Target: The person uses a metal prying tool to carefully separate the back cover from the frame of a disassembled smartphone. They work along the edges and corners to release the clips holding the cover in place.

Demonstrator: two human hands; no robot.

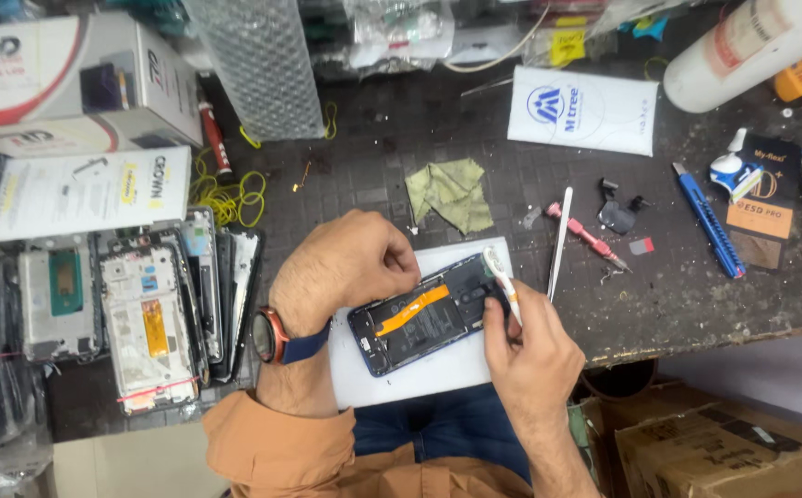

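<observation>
- The left hand [350, 267] lay curled in a loose fist at the near edge of the desk [401, 148], its fingers pressed together and resting on the left end of an opened phone [429, 314].
- The opened phone, dark blue with its back off and an orange flex strip across it, lay tilted on a white mat [419, 369] at the desk's near edge.
- The right hand [530, 355] pinched a white pen-shaped tool [501, 277] between thumb and fingers, its tip over the phone's right end.
- At the far left corner stood two stacked white cardboard boxes [78, 83] with red and grey print; below them lay a flat white box [88, 189] with a yellow label.
- Along the left edge, several stripped phone frames [152, 314] lay side by side.
- Near the far edge lay a white rectangular pouch [583, 109] with a blue round logo; beside it, toward the far right corner, lay a white bottle [751, 46] on its side.
- A black packet [762, 207] with an orange label lay at the right edge, with a blue utility knife [710, 221] just beside it.
- A folded green cloth [452, 194] lay mid-desk, and a red screwdriver [585, 235] lay between it and the knife.
- A brown carton [724, 452] sat under the desk's right near corner.
</observation>
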